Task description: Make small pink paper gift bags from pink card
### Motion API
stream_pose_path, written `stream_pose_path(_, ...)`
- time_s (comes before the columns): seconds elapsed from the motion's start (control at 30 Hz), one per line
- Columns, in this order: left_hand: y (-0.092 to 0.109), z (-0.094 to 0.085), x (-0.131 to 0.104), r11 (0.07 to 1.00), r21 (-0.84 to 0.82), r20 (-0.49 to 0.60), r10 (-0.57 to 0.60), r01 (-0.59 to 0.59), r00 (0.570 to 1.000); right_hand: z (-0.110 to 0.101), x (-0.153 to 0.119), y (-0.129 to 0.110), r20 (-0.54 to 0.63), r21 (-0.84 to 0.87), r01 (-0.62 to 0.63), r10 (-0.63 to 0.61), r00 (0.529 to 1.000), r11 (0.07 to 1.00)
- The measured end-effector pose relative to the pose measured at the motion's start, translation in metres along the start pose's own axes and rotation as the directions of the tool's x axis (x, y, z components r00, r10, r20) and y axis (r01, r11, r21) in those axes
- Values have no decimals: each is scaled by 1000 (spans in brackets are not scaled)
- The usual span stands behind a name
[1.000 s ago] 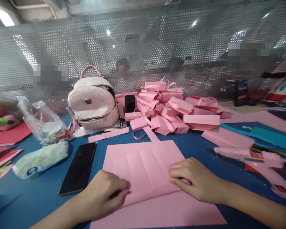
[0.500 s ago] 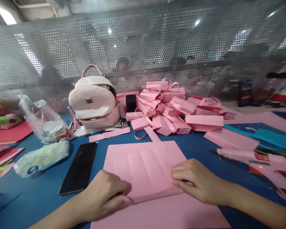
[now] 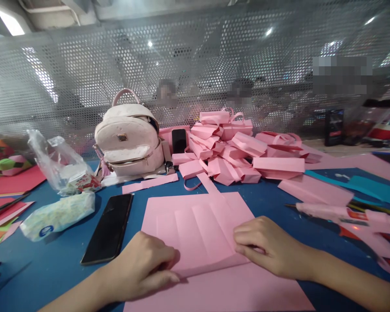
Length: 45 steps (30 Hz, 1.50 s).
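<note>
In front of me a sheet of pink paper [image 3: 195, 234] with several crease lines lies over more pink paper [image 3: 227, 290], its near edge slightly raised. At that edge's left end, my left hand [image 3: 149, 264] has curled fingers, with the thumb along the paper's edge. My right hand [image 3: 266, 245] pinches the right side of the creased sheet between thumb and fingers. Just left of my left hand lies a black phone [image 3: 108, 229]. Off to the right, a pink hot glue gun [image 3: 351, 216] rests on its side with a small light lit.
Folded pink paper bags [image 3: 227, 143] are heaped at the back. Beside them stand a white backpack [image 3: 128, 138] and a second phone [image 3: 178, 141]. A tissue pack [image 3: 58, 214] and a clear plastic bag [image 3: 60, 160] lie left on the blue table [image 3: 45, 264]. A perforated metal screen [image 3: 195, 47] rises behind.
Both hands stay on the creased pink sheet. My left thumb has shifted very slightly to the right along the near edge; otherwise little differs.
</note>
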<state>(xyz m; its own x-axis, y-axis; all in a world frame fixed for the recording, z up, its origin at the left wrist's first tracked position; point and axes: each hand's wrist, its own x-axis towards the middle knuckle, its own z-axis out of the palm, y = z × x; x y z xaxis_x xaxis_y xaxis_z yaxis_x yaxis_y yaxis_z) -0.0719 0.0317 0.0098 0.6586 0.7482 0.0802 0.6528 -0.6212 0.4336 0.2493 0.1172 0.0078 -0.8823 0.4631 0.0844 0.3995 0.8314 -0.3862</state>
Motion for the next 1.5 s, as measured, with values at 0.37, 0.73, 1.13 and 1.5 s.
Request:
stream_pose_path(0.37,7,10,-3,854,448,-34,311,-264,950,-2,-2,-1,-63,-73,205,-210,976,976)
stream_pose_path(0.73,34,21,-12,735,640,-45,328,-225,944,5,8,-48,-58,-653,322,-470,881,686)
stream_pose_path(1.13,33,21,-9,852,495,-133,265,-168,955,11,40,-71,70,-445,308,-310,948,841)
stream_pose_path(1.5,19,16,-3,973,179,-122,171,-148,978,27,40,-63,-31,-326,200,-222,974,924)
